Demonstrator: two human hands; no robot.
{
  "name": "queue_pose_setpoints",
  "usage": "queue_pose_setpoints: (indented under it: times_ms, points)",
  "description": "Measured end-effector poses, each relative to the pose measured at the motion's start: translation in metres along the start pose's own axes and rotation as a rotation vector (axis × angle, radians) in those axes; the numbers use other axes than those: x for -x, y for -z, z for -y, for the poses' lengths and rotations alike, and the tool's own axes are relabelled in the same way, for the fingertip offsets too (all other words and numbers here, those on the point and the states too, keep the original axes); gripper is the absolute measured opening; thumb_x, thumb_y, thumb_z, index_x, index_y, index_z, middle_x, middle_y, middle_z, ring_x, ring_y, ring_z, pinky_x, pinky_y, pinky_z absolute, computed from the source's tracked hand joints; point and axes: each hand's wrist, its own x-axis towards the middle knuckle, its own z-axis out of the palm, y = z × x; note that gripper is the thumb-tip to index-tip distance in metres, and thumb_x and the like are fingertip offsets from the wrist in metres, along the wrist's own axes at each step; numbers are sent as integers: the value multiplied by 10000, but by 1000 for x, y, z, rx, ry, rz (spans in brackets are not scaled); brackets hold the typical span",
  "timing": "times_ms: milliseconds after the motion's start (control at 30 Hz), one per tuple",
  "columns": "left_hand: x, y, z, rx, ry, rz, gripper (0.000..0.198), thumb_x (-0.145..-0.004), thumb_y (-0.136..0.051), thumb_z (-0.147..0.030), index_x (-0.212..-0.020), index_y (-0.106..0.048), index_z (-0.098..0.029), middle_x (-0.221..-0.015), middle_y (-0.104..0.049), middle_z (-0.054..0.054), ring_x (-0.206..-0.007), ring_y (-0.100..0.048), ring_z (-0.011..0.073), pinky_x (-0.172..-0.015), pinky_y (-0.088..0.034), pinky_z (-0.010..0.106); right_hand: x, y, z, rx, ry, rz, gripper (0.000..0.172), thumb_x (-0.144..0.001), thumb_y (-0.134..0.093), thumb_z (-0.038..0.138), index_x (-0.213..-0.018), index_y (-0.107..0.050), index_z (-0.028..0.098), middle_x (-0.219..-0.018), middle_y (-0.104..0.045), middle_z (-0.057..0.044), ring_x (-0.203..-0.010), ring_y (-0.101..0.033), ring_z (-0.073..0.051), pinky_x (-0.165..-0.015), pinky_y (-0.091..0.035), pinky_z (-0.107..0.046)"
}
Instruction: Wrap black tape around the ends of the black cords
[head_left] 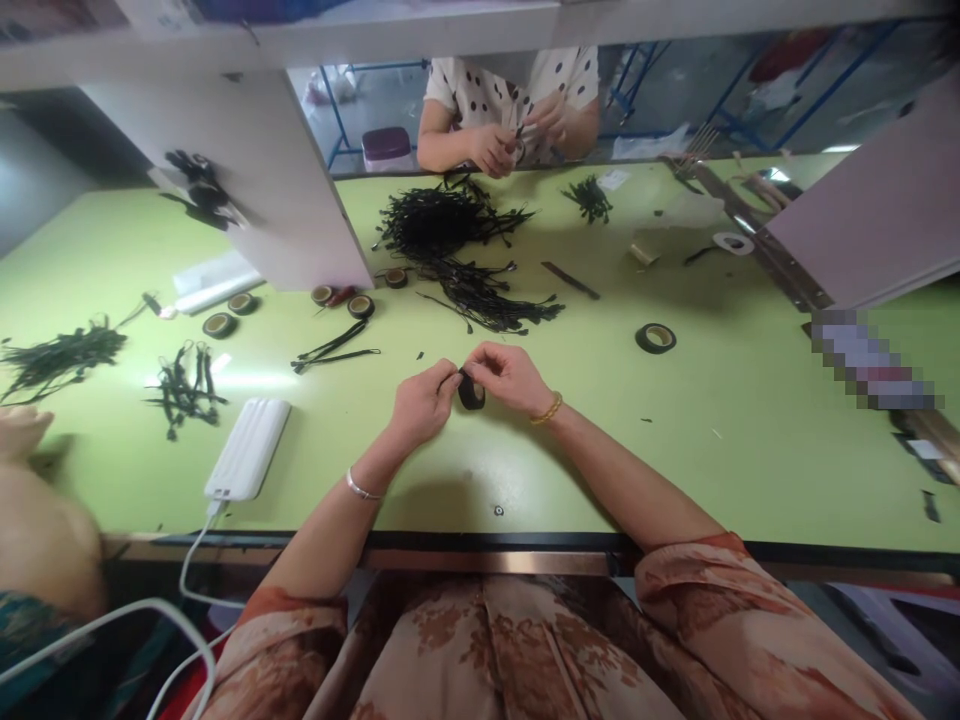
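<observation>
Both of my hands meet above the middle of the green table. My left hand [425, 402] is closed in a pinch, its fingertips touching a thin dark piece too small to make out. My right hand [511, 378] pinches at the top edge of a black tape roll [473, 396], which hangs between the two hands. Fingers partly cover the roll and the dark piece. A few short black cables [334, 346] lie beyond my left hand. Farther off, past my fingertips, spreads a large heap of black cables [435, 222].
A white power bank [248, 449] with a white cable lies left of my arm. Another black tape roll [656, 338] rests to the right. Several more rolls sit by the white partition [300, 190]. Across the table, a person's hands [495, 148] work; another person's arm [37, 500] enters at left.
</observation>
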Motion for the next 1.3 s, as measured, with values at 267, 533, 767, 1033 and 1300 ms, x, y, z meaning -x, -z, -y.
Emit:
queue_pose_setpoints:
  times_ms: [267, 533, 767, 1033, 1300]
  points:
    - [-2, -8, 5, -271, -67, -62, 256, -987, -335, -294, -870, -540, -196, -864, -610, 74, -809, -559, 186, -704, -407, 291, 0, -6, -1, -25, 45, -52, 80, -796, -576, 252, -822, -619, 190, -655, -617, 10, -563, -552, -127, -582, -443, -276]
    - [1, -13, 4, -222, -113, -55, 166, -958, -392, -294, -912, -516, -193, -824, -598, 53, -736, -568, 174, -651, -395, 289, 0, -4, -2, -13, 47, -83, 85, -828, -579, 278, -808, -529, 212, -609, -545, 45, -531, -513, -115, -542, -405, -256]
    - [0, -5, 8, -179, -160, -109, 203, -950, -389, -290, -860, -543, -194, -798, -601, 47, -722, -545, 157, -659, -403, 278, 0, 4, 2, 142, 139, 48, 99, -847, -573, 292, -862, -608, 201, -704, -648, -2, -585, -530, -130, -600, -423, -271]
    - [0, -3, 8, -85, -166, -111, 223, -953, -389, -290, -844, -559, -196, -767, -600, 26, -698, -533, 137, -670, -409, 259, -3, 14, 0, 385, 334, 126, 121, -879, -536, 266, -831, -622, 197, -785, -682, -60, -682, -568, -174, -673, -428, -305]
    - [-1, -5, 8, -288, -148, 20, 242, -972, -345, -291, -869, -541, -194, -808, -609, 52, -711, -547, 159, -618, -369, 270, -1, 7, -4, 459, 297, 34, 209, -915, -506, 353, -773, -558, 208, -726, -655, -76, -668, -557, -198, -673, -409, -339]
